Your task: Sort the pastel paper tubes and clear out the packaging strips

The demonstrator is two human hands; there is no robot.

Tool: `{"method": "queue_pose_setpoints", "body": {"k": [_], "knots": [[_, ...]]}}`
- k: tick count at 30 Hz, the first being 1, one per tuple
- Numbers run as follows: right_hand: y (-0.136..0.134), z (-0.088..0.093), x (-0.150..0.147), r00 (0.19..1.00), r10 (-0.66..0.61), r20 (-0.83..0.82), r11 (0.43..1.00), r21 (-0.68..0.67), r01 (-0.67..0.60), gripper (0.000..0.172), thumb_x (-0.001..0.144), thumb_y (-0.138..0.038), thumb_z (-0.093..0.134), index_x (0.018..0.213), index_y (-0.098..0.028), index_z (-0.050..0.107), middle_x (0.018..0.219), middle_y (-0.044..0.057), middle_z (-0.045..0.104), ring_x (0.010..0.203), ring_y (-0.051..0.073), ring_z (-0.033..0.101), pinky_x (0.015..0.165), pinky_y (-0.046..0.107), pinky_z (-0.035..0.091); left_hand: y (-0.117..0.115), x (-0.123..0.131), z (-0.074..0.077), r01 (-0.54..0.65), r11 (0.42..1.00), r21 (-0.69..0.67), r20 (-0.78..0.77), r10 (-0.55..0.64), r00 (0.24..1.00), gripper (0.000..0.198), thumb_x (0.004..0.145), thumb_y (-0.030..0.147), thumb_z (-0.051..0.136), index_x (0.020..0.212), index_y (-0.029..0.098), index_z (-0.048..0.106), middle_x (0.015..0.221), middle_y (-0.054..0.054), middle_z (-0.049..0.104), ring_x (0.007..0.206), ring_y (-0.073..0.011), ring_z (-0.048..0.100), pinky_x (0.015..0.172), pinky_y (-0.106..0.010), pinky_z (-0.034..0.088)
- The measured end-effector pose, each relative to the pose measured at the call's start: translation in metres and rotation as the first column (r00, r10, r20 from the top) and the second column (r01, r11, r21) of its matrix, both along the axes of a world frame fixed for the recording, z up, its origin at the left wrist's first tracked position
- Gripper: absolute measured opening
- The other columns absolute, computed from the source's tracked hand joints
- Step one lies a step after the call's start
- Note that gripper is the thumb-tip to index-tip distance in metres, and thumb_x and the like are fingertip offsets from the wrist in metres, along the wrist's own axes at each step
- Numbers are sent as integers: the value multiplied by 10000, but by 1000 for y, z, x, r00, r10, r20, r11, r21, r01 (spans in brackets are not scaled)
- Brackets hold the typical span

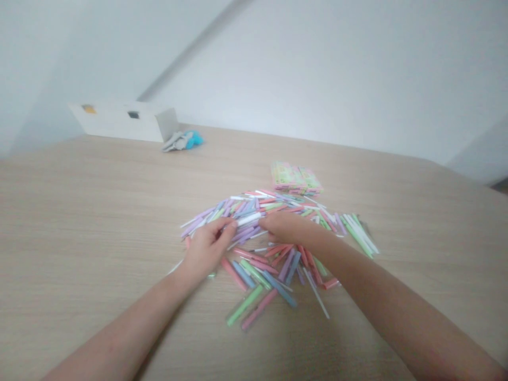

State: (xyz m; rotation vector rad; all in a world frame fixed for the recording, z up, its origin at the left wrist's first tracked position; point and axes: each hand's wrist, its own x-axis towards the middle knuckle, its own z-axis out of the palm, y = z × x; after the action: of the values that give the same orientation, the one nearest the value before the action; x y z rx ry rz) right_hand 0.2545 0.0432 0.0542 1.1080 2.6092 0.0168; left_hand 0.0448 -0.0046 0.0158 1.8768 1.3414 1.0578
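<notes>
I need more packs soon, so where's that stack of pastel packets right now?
In the head view, the stack of pastel packets sits on the wooden table just beyond the far right edge of the pile of coloured pens, past the right hand.

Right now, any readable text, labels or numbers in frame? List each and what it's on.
None can be read.
Stack of printed packets: pink and green print, too blurred to read.
White box: one yellow and one dark mark, too small to tell.
Pile of pastel pens under the left hand and right hand: any print is too blurred to make out.
</notes>
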Motion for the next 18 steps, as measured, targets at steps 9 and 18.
{"method": "queue_pose_setpoints", "body": {"k": [9,18], "knots": [[-12,1,26,985,-130,-114,991,31,134,208,842,-78,456,954,-131,624,948,119,689,862,210,629,705,262,404,2,0,-4,-18,1000,-6,-40,17,999,372,907,457,422,915,169,657,724,10,594,717,-164,552,654,-252,393],[-21,-19,37,964,-107,-245,994,8,113,243,826,-42,461,956,-157,630,974,83,681,880,186,630,741,250,410,-2,3,2,-56,996,-63,-139,47,989,375,896,446,401,952,176,655,813,-19,664,795,-205,604,749,-293,427]]}}
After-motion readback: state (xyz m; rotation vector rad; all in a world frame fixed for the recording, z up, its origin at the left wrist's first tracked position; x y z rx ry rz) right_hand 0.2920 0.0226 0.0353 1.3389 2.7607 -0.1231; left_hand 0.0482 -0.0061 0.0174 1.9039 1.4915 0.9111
